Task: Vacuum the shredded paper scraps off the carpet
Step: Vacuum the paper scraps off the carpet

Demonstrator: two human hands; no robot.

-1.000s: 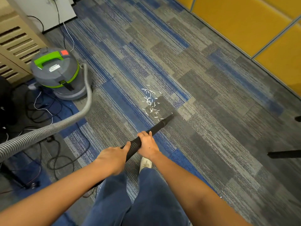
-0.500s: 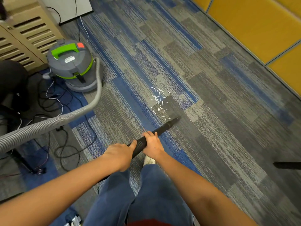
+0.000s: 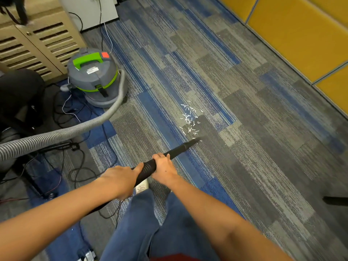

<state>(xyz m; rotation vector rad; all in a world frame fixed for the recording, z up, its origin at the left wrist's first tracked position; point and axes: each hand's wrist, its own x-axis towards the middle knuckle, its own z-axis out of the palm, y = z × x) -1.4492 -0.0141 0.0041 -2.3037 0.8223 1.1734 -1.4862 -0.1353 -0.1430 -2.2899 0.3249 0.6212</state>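
White shredded paper scraps point(image 3: 189, 120) lie in a small patch on the grey and blue carpet point(image 3: 254, 129). A black vacuum nozzle point(image 3: 180, 149) points at the near edge of that patch, its tip touching the closest scraps. My right hand point(image 3: 163, 167) grips the nozzle further forward. Behind it my left hand point(image 3: 120, 178) grips the ribbed handle part. A grey ribbed hose point(image 3: 62, 133) runs from the left edge to the grey and green canister vacuum point(image 3: 94, 76) standing at the left.
A beige louvred cabinet point(image 3: 37, 46) stands behind the canister. Black and white cables point(image 3: 75, 166) are tangled on the floor at left, near a dark chair point(image 3: 17, 98). Yellow wall panels point(image 3: 301, 31) border the carpet at right. A black bar point(image 3: 335, 200) juts in at the right edge.
The view has shifted, so the canister and scraps sit further right and lower in frame. The nozzle tip stays at the near edge of the scrap patch; both hands keep their grip.
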